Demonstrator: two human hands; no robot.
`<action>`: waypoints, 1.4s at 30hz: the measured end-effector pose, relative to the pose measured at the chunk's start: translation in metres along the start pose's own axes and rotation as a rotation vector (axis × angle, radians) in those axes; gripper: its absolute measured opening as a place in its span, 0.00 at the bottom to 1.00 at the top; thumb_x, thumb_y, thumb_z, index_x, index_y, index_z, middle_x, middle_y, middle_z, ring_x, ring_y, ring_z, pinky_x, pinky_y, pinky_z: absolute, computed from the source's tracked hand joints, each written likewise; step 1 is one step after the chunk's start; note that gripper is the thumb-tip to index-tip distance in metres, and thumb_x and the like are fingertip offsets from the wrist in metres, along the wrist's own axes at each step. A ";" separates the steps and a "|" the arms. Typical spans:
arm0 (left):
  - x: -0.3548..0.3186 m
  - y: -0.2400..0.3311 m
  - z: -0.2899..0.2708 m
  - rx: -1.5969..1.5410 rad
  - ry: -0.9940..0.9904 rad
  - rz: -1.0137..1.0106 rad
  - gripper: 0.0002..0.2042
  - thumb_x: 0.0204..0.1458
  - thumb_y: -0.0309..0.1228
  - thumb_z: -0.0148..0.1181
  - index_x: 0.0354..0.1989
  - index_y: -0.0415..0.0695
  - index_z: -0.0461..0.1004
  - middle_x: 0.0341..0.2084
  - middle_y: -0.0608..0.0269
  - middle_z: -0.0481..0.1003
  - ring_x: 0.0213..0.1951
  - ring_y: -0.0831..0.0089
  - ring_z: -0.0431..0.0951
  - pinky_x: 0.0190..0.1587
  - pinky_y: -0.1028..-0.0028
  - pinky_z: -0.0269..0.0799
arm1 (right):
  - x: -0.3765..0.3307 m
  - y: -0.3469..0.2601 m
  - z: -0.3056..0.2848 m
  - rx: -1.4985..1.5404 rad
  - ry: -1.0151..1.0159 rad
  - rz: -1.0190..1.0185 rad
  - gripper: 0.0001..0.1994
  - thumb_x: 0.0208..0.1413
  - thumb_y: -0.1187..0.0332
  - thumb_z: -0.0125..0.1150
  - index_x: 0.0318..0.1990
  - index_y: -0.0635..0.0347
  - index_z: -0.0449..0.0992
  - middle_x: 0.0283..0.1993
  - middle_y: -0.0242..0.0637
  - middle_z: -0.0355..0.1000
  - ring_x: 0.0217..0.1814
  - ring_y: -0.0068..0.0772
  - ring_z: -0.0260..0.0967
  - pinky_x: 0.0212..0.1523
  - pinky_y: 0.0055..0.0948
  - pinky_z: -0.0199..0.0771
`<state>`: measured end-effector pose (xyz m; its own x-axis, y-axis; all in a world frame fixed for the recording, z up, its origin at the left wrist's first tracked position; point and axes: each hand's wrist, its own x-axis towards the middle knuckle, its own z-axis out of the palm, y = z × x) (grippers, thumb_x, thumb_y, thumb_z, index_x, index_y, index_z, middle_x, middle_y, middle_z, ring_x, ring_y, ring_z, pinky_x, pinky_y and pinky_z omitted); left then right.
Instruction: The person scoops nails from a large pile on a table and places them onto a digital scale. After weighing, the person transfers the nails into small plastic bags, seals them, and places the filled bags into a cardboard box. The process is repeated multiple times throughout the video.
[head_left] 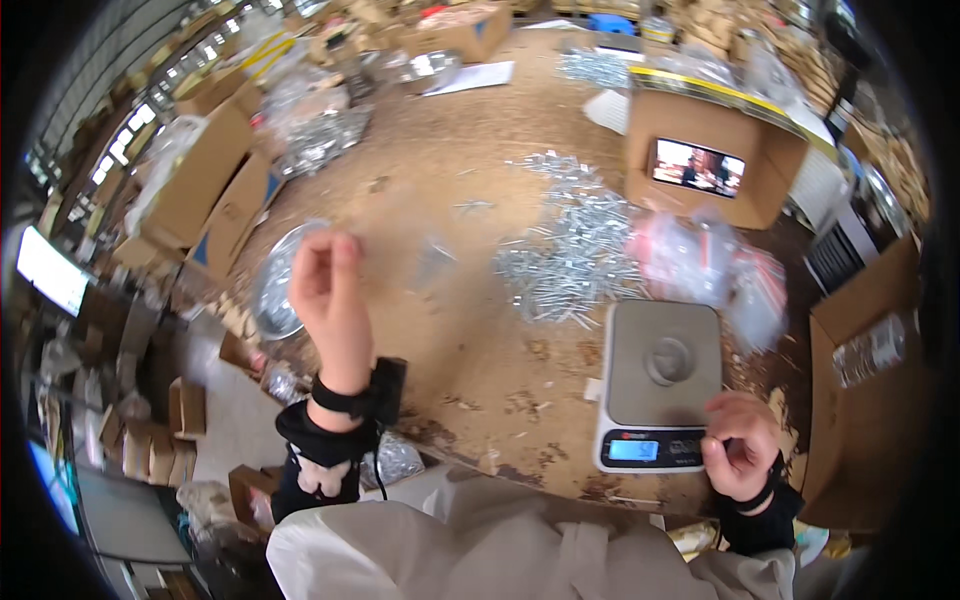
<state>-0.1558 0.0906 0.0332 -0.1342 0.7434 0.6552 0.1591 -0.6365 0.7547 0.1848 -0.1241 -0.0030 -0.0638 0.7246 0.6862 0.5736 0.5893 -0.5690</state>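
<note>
My left hand [333, 295] is raised over the left part of the worktable, thumb and fingers pinched together on a clear plastic bag [405, 225]. The bag is smeared by motion, and a few small metal pieces [432, 262] show in or behind it. My right hand [742, 445] hovers by the front right corner of a digital scale [630, 385], fingers loosely curled, thumb apart, nothing visible in it. On the scale's plate sits a small round see-through thing [669, 361]. Beyond the scale lies a large heap of silvery screws or nails [575, 250].
Clear bags with red edges [700, 255] lie right of the heap. A phone [697, 167] leans inside an open cardboard box [770, 185]. A round metal tray [275, 285] sits beyond my left hand. Cardboard boxes [235, 205] stand left; another open box [865, 410] stands right.
</note>
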 end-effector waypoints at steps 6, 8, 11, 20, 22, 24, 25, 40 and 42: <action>0.047 -0.079 -0.144 0.579 -0.034 0.102 0.08 0.59 0.30 0.59 0.33 0.37 0.73 0.31 0.64 0.76 0.37 0.74 0.74 0.45 0.74 0.68 | 0.006 0.002 0.004 -0.051 -0.042 -0.040 0.07 0.47 0.74 0.63 0.28 0.57 0.69 0.17 0.29 0.67 0.17 0.32 0.65 0.36 0.38 0.77; 0.039 -0.090 -0.162 0.788 -0.187 0.088 0.08 0.58 0.30 0.60 0.34 0.37 0.74 0.33 0.62 0.77 0.40 0.69 0.76 0.47 0.70 0.68 | 0.011 0.004 0.007 -0.059 -0.046 -0.046 0.07 0.47 0.74 0.63 0.27 0.57 0.69 0.17 0.29 0.66 0.17 0.32 0.64 0.36 0.38 0.77; 0.024 -0.084 -0.161 0.812 -0.349 0.054 0.08 0.57 0.30 0.60 0.38 0.37 0.74 0.38 0.59 0.77 0.46 0.64 0.75 0.52 0.68 0.67 | 0.011 0.003 0.009 -0.090 -0.033 -0.042 0.06 0.47 0.74 0.63 0.26 0.57 0.69 0.17 0.29 0.65 0.17 0.32 0.63 0.36 0.38 0.77; -0.012 -0.168 -0.300 0.804 0.088 -0.433 0.27 0.48 0.47 0.65 0.43 0.31 0.74 0.40 0.49 0.77 0.46 0.62 0.75 0.51 0.67 0.68 | -0.009 0.005 0.004 -0.140 -0.070 0.088 0.06 0.51 0.71 0.62 0.28 0.62 0.71 0.27 0.39 0.67 0.35 0.44 0.69 0.43 0.43 0.73; -0.012 -0.150 -0.287 0.668 0.017 -0.721 0.28 0.48 0.49 0.61 0.41 0.31 0.75 0.38 0.52 0.77 0.42 0.62 0.76 0.47 0.68 0.69 | -0.011 0.011 0.004 -0.098 -0.078 0.086 0.06 0.53 0.72 0.60 0.28 0.63 0.70 0.25 0.37 0.65 0.32 0.40 0.66 0.43 0.43 0.73; -0.005 -0.138 -0.268 0.714 -0.071 -0.808 0.23 0.49 0.47 0.58 0.38 0.35 0.75 0.35 0.61 0.77 0.32 0.67 0.77 0.36 0.70 0.69 | -0.016 0.012 0.002 -0.104 -0.061 0.098 0.07 0.55 0.72 0.58 0.29 0.64 0.69 0.23 0.36 0.63 0.29 0.37 0.63 0.43 0.44 0.73; -0.008 -0.114 -0.258 0.681 -0.067 -0.888 0.22 0.49 0.46 0.58 0.38 0.36 0.75 0.34 0.63 0.76 0.30 0.69 0.76 0.33 0.71 0.68 | -0.016 0.015 0.003 -0.100 -0.052 0.101 0.07 0.56 0.72 0.57 0.29 0.64 0.68 0.23 0.36 0.63 0.29 0.36 0.63 0.44 0.43 0.72; -0.095 -0.031 -0.309 0.307 0.310 -0.936 0.08 0.54 0.31 0.55 0.34 0.39 0.75 0.28 0.65 0.75 0.25 0.77 0.76 0.28 0.78 0.75 | -0.026 0.018 -0.006 -0.153 -0.030 0.163 0.06 0.58 0.75 0.56 0.32 0.69 0.69 0.29 0.41 0.66 0.37 0.42 0.66 0.46 0.41 0.69; -0.118 -0.033 -0.344 0.354 0.331 -0.948 0.08 0.55 0.30 0.55 0.33 0.38 0.75 0.28 0.66 0.75 0.26 0.79 0.75 0.29 0.77 0.72 | -0.021 0.018 -0.001 -0.179 -0.025 0.124 0.05 0.58 0.75 0.56 0.33 0.69 0.69 0.29 0.41 0.66 0.36 0.41 0.65 0.45 0.42 0.70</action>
<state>-0.4820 -0.0473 -0.0576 -0.6031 0.7774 -0.1788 0.1186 0.3090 0.9436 0.1971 -0.1289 -0.0270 -0.0026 0.7977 0.6031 0.7138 0.4238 -0.5575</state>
